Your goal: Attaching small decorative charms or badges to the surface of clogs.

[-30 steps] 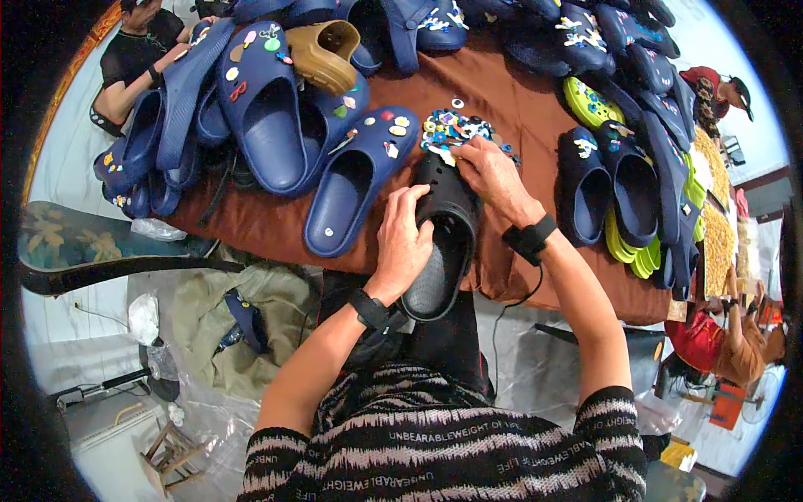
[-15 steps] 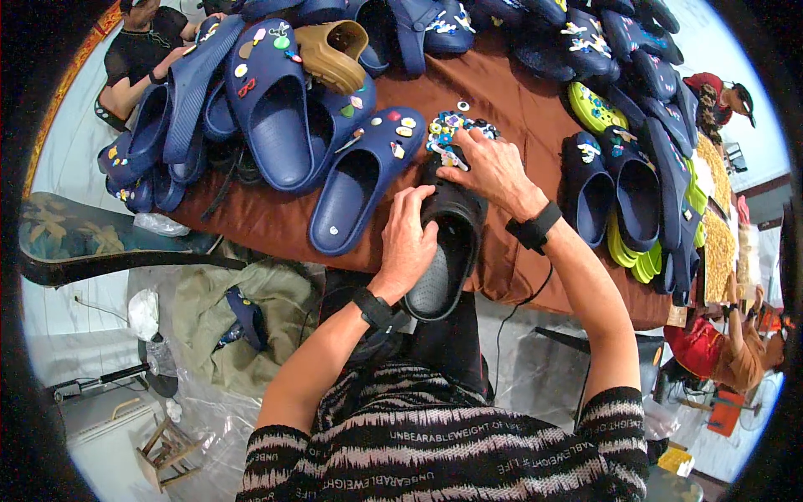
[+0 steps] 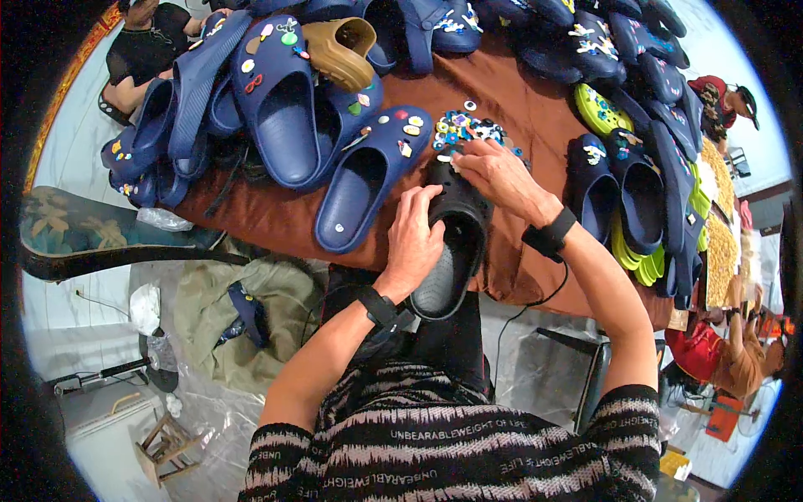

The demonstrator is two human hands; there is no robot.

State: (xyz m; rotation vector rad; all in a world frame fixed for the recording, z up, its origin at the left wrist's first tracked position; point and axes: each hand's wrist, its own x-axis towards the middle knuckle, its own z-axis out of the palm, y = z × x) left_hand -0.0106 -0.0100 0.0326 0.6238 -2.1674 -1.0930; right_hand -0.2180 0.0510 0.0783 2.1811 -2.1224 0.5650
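A black clog (image 3: pixel 462 202) lies at the table's front edge, toe pointing away from me and heel toward my lap. My left hand (image 3: pixel 412 238) grips it along its left side, thumb near the opening. Above the toe, my right hand (image 3: pixel 502 177) is closed in a pinch on a small white charm (image 3: pixel 447 158); the fingers partly hide its shape. Just beyond the toe lies a heap of small colourful shoe charms (image 3: pixel 468 125), blue, white and yellow among them. Left of the black clog lies a navy slide (image 3: pixel 368 188) decorated with charms.
Navy clogs (image 3: pixel 280 125) and a brown clog (image 3: pixel 341 54) crowd the left of the brown-covered table (image 3: pixel 535 280). More navy clogs (image 3: pixel 640 201) and lime-green ones (image 3: pixel 602 109) stand at right. A chair (image 3: pixel 92 238) is at left. Other people are around the room's edges.
My right hand has drawn back slightly toward me and over the toe, uncovering more of the charm heap. My left hand still holds the black clog.
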